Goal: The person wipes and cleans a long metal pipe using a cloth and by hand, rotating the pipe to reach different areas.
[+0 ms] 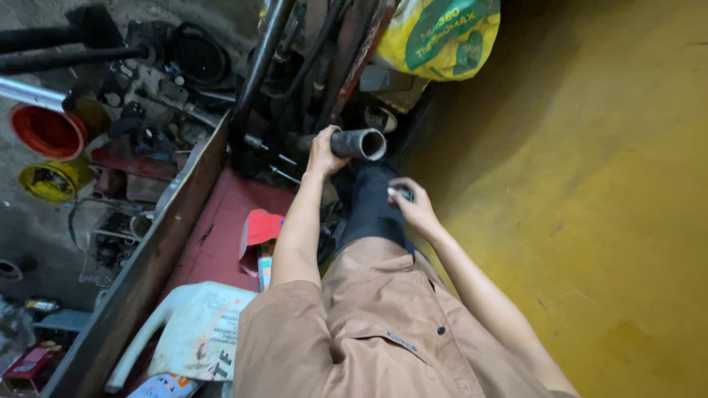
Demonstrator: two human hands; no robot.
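At the far left a red bowl (46, 131) and a yellow container (53, 180) are lying on the grimy floor, with a white plastic chair (193, 328) nearer. The left hand (321, 151) is gripping a grey metal pipe (359, 143) – fingers wrapping its shaft, its open end pointing right. The right hand (411, 203) is curling around a small dark object (405, 194) – too hidden to name – beside the yellow wall (590, 206).

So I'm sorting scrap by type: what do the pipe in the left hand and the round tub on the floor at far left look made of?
The pipe looks like bare steel: dull grey, thick wall at its open end, with the left hand wrapped around it. The round tub is probably plastic, judging by its uniform orange-red colour and smooth rim, though painted metal can't be ruled out.
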